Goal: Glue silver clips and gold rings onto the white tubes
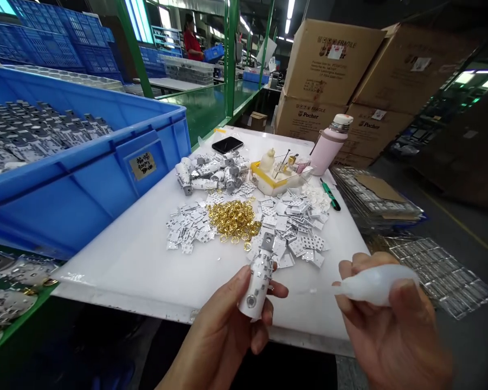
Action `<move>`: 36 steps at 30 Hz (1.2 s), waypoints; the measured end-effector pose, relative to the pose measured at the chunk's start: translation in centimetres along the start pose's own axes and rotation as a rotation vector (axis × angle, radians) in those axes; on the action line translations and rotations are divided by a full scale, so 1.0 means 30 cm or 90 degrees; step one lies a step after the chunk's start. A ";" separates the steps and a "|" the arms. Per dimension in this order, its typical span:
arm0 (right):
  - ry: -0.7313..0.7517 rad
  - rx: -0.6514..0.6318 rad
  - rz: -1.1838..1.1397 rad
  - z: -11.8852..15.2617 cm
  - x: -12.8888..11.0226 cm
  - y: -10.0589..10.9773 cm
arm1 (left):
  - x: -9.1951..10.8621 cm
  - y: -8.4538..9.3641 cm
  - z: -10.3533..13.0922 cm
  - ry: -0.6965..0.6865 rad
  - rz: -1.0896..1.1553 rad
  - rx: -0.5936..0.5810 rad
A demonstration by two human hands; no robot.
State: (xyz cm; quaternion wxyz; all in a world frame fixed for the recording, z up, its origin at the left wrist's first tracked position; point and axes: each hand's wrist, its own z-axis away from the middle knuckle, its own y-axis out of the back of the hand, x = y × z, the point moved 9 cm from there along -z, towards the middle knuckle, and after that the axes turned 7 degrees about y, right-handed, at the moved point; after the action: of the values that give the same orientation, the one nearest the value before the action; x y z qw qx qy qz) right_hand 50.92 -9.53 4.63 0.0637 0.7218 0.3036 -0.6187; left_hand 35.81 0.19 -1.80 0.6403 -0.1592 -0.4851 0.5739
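By the near edge of the white desk [138, 254], a white, grey-tipped cylinder [257, 281] is pinched in the left hand [223, 322]; a translucent, teardrop-shaped squeeze bottle [376, 284] is gripped in the right hand [402, 336], and drips could be caused by over-squeezing.

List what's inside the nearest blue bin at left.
The blue bin shows many gray and white parts crowded together; whatever lies beneath them, bin floor included, is covered.

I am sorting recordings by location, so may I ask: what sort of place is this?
Most likely a factory assembly floor: the table holds heaps of small plates and gold rings, a blue bin beside it holds many similar parts, and large cartons stand stacked beyond.
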 end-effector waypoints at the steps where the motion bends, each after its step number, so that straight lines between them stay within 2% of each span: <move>1: 0.021 0.014 0.020 0.001 -0.016 0.000 | -0.004 0.005 0.000 0.005 0.002 0.015; 4: 0.092 0.030 0.044 0.012 -0.060 -0.011 | -0.009 0.013 0.010 0.017 0.012 0.037; 9: 0.158 0.057 0.063 0.038 -0.087 -0.034 | 0.001 0.004 0.032 0.025 0.024 0.022; 14: 0.214 0.105 0.118 0.054 -0.102 -0.036 | 0.026 -0.004 0.035 -0.025 -0.047 0.000; 22: 0.259 -0.015 0.153 0.047 -0.091 -0.052 | 0.018 0.011 0.017 -0.027 -0.073 0.006; 30: 0.246 0.002 0.201 0.050 -0.070 -0.039 | 0.023 0.004 0.012 -0.029 -0.072 -0.009; 36: 0.273 -0.006 0.238 0.052 -0.079 -0.042 | 0.019 0.007 0.013 -0.022 -0.093 -0.010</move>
State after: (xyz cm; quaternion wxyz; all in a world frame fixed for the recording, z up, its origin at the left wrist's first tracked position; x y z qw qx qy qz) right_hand 48.82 -10.08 6.84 0.1147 0.8794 0.1746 -0.4279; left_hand 35.30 0.63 -1.53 0.6707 -0.1186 -0.5109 0.5244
